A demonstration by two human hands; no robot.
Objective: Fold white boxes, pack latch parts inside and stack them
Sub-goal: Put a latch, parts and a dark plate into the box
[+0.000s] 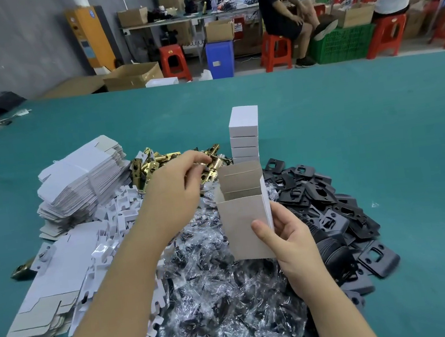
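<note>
Box (245, 216) stands open-topped at frame centre, gripped by my right hand (288, 233). My left hand's (173, 191) fingers (200, 158) pinch a brass latch (215, 163); I'd lift it clear, then drop it in endwise.

The table (350, 124) was teal, the stacked boxes (244, 134) white, the open box (243, 221) grey-brown inside, the latches (158, 159) brass-gold, the plates (332, 205) matte black

Bright, even light, soft shadows; wide-angle bending at the edges.
</note>
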